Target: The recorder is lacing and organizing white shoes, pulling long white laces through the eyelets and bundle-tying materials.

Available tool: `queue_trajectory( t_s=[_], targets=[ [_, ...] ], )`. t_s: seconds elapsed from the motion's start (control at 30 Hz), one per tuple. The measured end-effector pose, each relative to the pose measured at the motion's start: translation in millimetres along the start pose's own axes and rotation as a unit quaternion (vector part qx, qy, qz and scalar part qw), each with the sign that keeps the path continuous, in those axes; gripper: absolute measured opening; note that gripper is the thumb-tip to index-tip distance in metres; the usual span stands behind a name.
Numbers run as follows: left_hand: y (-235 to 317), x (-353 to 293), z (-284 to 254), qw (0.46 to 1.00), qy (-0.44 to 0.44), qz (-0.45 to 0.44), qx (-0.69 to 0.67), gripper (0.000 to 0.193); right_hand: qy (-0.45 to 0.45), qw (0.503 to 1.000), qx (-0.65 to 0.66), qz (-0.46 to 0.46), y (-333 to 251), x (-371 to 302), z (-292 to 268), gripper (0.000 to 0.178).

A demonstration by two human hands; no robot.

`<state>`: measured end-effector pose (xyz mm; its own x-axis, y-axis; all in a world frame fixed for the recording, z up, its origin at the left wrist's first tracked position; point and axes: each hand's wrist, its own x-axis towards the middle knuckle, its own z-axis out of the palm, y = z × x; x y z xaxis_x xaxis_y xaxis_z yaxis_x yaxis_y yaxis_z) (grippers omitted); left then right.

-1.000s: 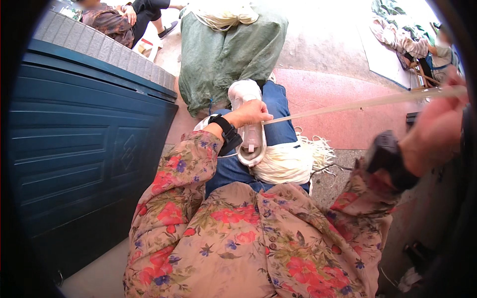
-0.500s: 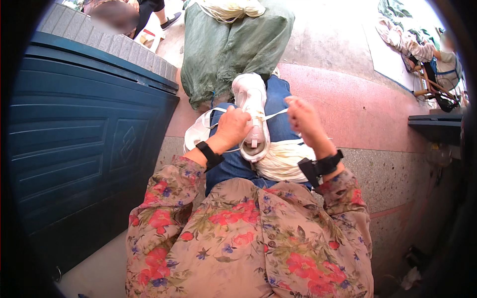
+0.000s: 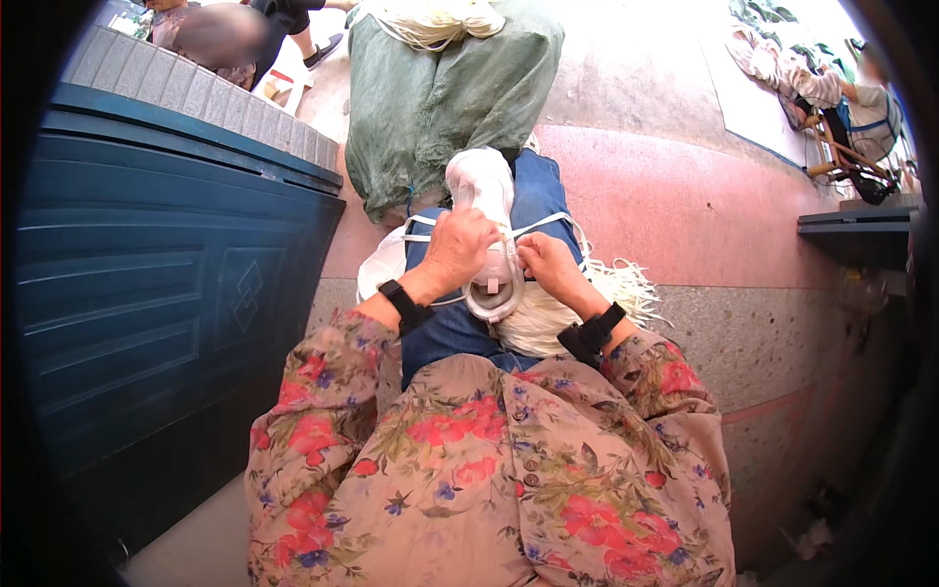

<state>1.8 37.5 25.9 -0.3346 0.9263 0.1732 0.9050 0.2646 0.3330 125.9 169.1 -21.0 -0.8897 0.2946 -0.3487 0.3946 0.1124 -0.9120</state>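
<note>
A white sneaker lies along my lap with its toe pointing away and its heel opening towards me. My left hand is closed over the left side of its lacing area, fingers curled. At the right edge of the lacing, my right hand pinches a white shoelace, which arcs out over my right knee. The fingertips of both hands are close together, and what lies right between them is hard to see. Under the sneaker, a bundle of cream laces spreads across my right thigh.
A large green woven sack stands just beyond my knees, topped by another bundle of laces. A dark blue panelled door is on my left. One person sits at far left, another at far right. A white thing lies beside my left knee.
My right hand has come down and left from the pulled-out lace to the sneaker's lacing. The lace now hangs in a slack loop. The left hand stays at the sneaker.
</note>
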Motion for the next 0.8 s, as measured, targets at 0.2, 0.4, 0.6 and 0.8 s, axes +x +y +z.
queue_trajectory(
  t_s=[0.2, 0.4, 0.6, 0.8],
  targets=[
    [14, 36, -68, 0.874, 0.103, -0.134, -0.455, 0.015, 0.029, 0.998, -0.029, 0.04, -16, 3, -16, 0.024],
    [-10, -6, 4, 0.941, 0.052, -0.19, -0.275, 0.017, 0.016, 0.999, -0.031, 0.009, -11, 9, -15, 0.025],
    [11, -7, 16, 0.94, -0.121, -0.274, -0.162, 0.017, 0.049, 0.988, -0.108, -0.098, -2, 12, -7, 0.021],
    [11, -13, 9, 0.953, -0.166, -0.254, 0.009, 0.017, 0.037, 0.997, -0.063, -0.038, -9, 7, -12, 0.023]
  ],
)
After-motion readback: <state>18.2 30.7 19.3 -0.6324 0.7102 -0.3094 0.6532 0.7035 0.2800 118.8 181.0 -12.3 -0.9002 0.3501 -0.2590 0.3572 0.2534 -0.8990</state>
